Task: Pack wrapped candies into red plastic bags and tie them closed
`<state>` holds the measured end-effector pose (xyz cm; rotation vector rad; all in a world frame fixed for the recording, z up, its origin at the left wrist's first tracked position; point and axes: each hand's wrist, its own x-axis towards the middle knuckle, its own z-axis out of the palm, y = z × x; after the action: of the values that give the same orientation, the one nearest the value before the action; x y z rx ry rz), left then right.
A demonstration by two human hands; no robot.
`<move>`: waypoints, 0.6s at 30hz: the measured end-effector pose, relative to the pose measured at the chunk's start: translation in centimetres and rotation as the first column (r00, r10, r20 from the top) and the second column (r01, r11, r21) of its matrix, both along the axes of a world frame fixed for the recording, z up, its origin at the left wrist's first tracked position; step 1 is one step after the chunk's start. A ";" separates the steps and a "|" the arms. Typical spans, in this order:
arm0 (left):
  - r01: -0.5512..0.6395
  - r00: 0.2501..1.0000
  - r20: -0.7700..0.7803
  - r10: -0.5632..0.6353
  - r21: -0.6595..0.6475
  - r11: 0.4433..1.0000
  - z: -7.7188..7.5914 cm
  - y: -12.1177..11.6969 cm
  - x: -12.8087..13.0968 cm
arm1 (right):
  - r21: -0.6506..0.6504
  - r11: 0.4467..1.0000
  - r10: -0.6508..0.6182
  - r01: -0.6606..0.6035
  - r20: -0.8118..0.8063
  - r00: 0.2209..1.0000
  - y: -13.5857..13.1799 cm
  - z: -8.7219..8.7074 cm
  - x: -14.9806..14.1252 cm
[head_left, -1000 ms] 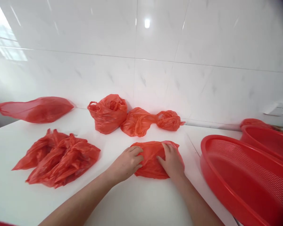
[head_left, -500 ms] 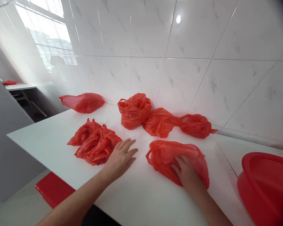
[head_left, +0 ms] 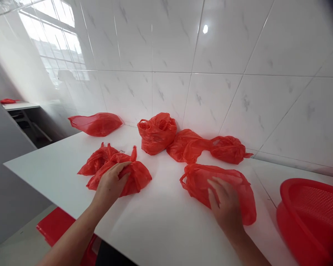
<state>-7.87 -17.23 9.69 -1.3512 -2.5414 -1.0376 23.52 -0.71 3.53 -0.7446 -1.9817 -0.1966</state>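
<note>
My left hand is on a tied red plastic bag in the left-hand pile, its fingers curled over the bag and partly hidden in its folds. A knotted tip stands up from this bag. Behind it and to the left lies another knotted red bag. On the right, my right hand rests over a loose red plastic bag with a handle loop at its left end. The fingers of that hand are slightly bent and apart, not closed on the bag.
Along the tiled wall sit a bulky red bag, a crumpled one, a bunched one and a puffed one. A red mesh basket stands at right. Red stools show below the white table.
My left hand has moved left onto the tied bag and gripped it; that bag has shifted right. The loose bag under my right hand has slid slightly right.
</note>
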 end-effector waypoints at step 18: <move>0.650 0.752 -0.184 -0.633 0.042 0.759 1.0 -1.1 7.8 | -0.275 0.842 0.473 -0.464 -0.039 0.880 -7.0 0.1 -4.0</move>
<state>-0.03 -18.33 10.67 -2.2530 -1.8827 -1.0567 19.56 -7.73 3.66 -0.4028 -2.1820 0.3746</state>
